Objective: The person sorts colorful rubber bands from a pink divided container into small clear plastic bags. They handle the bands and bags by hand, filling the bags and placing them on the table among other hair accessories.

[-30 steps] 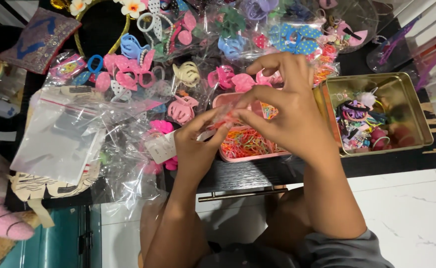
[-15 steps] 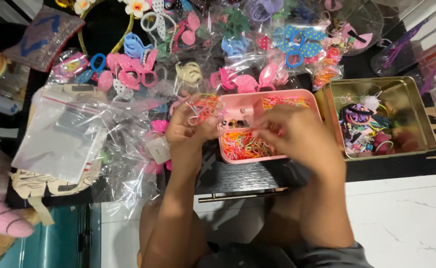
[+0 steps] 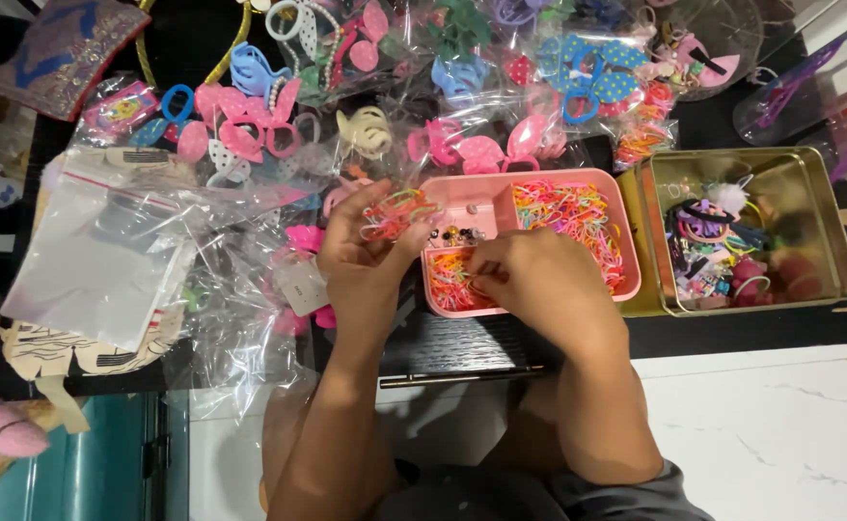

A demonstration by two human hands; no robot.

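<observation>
A small bunch of coloured elastic bands (image 3: 396,208) is pinched in the left hand (image 3: 364,253), just beside the pink compartment box (image 3: 530,183); the right hand (image 3: 539,280) is lowered into the box's near-left compartment, fingers seemingly closed on bands there. A gold tin (image 3: 829,232) is set just right of the box on the dark surface (image 3: 462,342).

The near strip of the dark tabletop (image 3: 501,342) lies bare, giving the hands room to come in from below. Left of the pink tray (image 3: 626,280), crumpled clear bags (image 3: 134,260) crowd the surface. Behind it, packets of hair clips (image 3: 501,145) block the far side. The gold tin (image 3: 833,232) stands just beside the tray's right wall.
</observation>
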